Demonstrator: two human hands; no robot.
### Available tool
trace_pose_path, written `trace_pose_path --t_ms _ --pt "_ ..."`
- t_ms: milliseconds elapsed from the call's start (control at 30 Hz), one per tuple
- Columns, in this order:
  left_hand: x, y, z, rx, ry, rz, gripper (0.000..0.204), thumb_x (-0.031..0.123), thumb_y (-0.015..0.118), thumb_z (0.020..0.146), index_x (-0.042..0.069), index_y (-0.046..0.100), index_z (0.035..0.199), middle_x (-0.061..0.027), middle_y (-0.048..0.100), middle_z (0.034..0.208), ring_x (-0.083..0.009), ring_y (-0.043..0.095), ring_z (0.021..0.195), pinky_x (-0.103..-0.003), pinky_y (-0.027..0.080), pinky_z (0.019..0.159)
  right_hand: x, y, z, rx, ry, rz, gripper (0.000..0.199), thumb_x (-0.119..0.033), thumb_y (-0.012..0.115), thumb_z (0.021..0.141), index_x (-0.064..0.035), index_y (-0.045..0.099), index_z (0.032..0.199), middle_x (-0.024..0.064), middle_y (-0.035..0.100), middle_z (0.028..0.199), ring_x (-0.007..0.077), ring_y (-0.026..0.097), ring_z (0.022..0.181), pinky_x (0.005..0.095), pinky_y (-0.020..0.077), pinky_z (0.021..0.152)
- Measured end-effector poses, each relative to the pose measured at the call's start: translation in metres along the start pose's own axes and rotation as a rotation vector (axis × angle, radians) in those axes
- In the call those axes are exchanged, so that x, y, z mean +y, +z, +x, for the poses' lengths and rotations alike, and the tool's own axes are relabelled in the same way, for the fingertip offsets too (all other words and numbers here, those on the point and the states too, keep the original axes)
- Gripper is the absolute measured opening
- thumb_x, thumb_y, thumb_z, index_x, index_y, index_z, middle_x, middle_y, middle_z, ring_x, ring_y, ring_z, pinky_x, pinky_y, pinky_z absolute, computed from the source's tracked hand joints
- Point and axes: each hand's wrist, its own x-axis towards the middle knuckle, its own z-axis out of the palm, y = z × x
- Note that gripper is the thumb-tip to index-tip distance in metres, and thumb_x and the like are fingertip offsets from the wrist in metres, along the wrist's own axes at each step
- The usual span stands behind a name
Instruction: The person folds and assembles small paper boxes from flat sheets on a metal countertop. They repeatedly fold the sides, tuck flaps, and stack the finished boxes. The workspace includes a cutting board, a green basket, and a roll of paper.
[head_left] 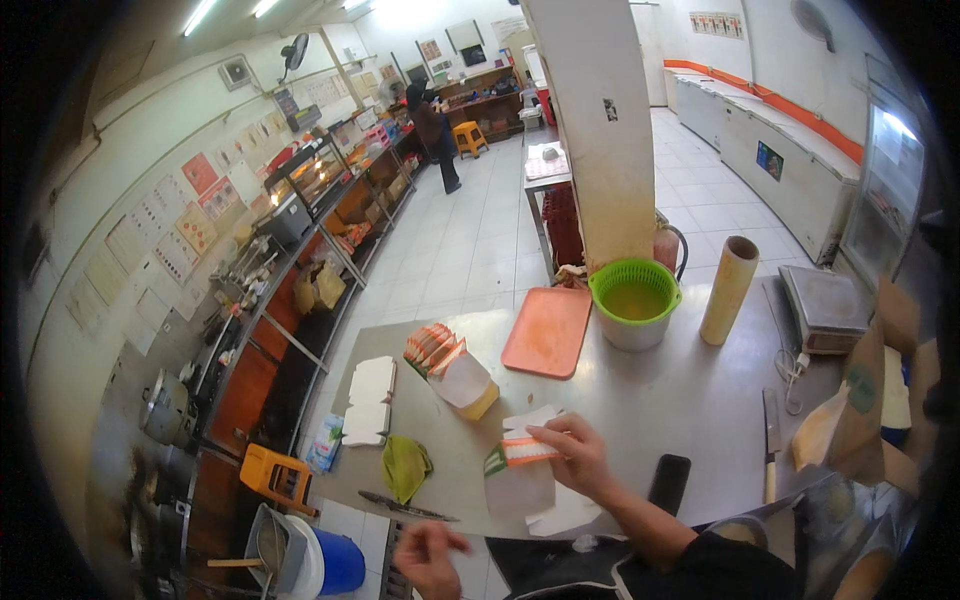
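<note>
My right hand pinches the top edge of a paper food box, white with orange and green print, over the near part of the steel table. White flaps of card stick out above and below the box. Off the table's near edge, my left hand is loosely bent, a little blurred, with nothing seen in it. Ahead of the box lies a nested row of folded boxes in the same print. Flat white card blanks are stacked at the left, beside a crumpled green cloth.
A dark knife lies along the near left edge; another knife is at the right, near a black phone. Farther back are a pink tray, a green basket in a pot, a cardboard tube and a scale.
</note>
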Motion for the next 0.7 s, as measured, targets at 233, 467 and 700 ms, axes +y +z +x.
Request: trace_pose_path --t_ms 233,467,700 --pt "-0.035 0.036 0.064 -0.025 0.216 0.175 0.058 0.055 0.056 0.107 -0.002 0.062 0.115 -0.0094 0.065 0.102 -0.0129 0.059 0.093 -0.029 0.048 0.083 -0.063 0.026 0.038 -0.288 0.162 0.123 0.042 -0.009 0.077 0.085 -0.0048 0.068 0.125 0.0139 0.064 0.098 0.0312 0.067 0.081 0.0378 0.0552 0.072" --pt "-0.035 0.057 0.053 0.024 0.420 0.281 0.046 0.043 0.065 0.106 0.001 0.062 0.089 -0.0024 0.061 0.075 -0.0095 0.053 0.070 -0.028 0.044 0.063 -0.066 0.025 0.021 -0.407 0.128 0.112 0.048 -0.020 0.067 0.098 -0.0010 0.053 0.140 0.0185 0.058 0.104 0.0317 0.066 0.092 0.0398 0.0559 0.078" --pt "-0.047 0.052 0.050 0.160 0.317 0.559 0.044 0.037 0.071 0.104 0.003 0.054 0.082 0.0026 0.053 0.073 -0.0072 0.048 0.070 -0.025 0.040 0.061 -0.039 0.028 0.014 -0.489 0.708 0.489 0.026 -0.025 0.063 0.107 0.0003 0.064 0.111 0.0152 0.064 0.087 0.0153 0.065 0.075 0.0307 0.0509 0.063"
